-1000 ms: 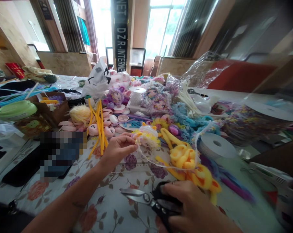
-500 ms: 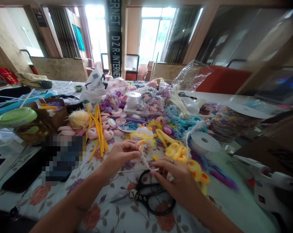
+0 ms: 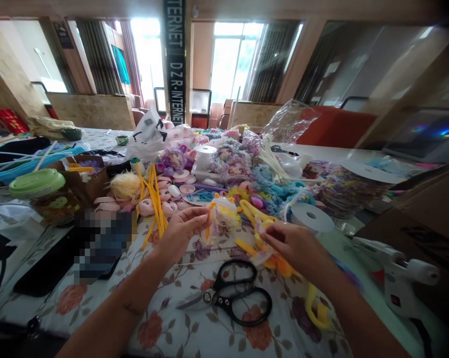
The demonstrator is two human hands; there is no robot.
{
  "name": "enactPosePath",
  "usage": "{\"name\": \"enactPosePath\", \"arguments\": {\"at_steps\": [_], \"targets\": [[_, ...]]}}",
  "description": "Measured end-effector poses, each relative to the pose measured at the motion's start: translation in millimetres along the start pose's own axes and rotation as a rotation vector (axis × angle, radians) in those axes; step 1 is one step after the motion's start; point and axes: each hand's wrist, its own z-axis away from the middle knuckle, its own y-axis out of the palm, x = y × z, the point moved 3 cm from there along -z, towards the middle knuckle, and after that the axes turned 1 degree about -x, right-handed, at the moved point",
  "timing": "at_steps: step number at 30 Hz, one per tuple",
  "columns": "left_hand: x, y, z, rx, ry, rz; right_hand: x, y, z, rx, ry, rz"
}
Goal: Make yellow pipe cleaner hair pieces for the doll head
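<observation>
My left hand (image 3: 183, 231) is pinching a short yellow-orange strip (image 3: 208, 226) with fuzzy pastel trim, held above the floral tablecloth. Level with it on the other side, my right hand (image 3: 293, 243) has its thumb and forefinger closed on a pale ribbon (image 3: 259, 229), part of which hides behind the fingers. Black-handled scissors (image 3: 228, 293) lie below and between both hands, touched by neither. Behind the left fingertips sits a small yellow fuzzy piece (image 3: 226, 211) with orange points. Yellow fuzzy coils (image 3: 278, 263) lie partly under my right hand.
Several doll heads (image 3: 168, 209) and yellow strips (image 3: 155, 199) lie left of centre. A white ribbon spool (image 3: 312, 217) stands at right, near a white glue gun (image 3: 399, 278). A green-lidded jar (image 3: 38, 189) and dark phones (image 3: 45, 263) occupy the left.
My hands have moved apart, the right one outward and up. The pale ribbon that stretched between them now shows at the right fingertips. The scissors show more fully.
</observation>
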Motion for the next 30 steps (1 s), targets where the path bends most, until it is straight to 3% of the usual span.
{"name": "enactPosePath", "arguments": {"at_steps": [2,4,9,14,17,23,27,30], "targets": [[-1.4,-2.9,-1.3,-0.023,-0.013,-0.025,-14.9,-11.3,0.6,0.021,0.07,0.222],[0.2,-3.8,-1.3,-0.02,-0.005,-0.092,-12.9,-19.0,3.1,-0.052,0.087,0.214],[11.4,1.3,1.5,0.085,0.063,-0.315,33.5,-6.5,2.0,-0.201,0.026,-0.386],[16.7,8.8,6.5,0.181,0.14,-0.501,51.6,37.6,-8.3,0.034,0.112,-0.973],[17.2,11.8,8.4,0.219,0.134,-0.492,48.4,50.9,-3.2,0.077,0.174,-1.096],[14.6,6.5,2.0,0.154,0.138,-0.518,34.0,55.6,6.3,-0.031,0.352,-1.32],[16.6,6.1,0.3,0.176,0.078,-0.445,29.2,56.5,5.8,-0.146,0.37,-1.387],[22.4,8.1,3.2,0.218,-0.008,-0.399,30.6,58.3,7.3,-0.148,0.36,-1.383]]}}
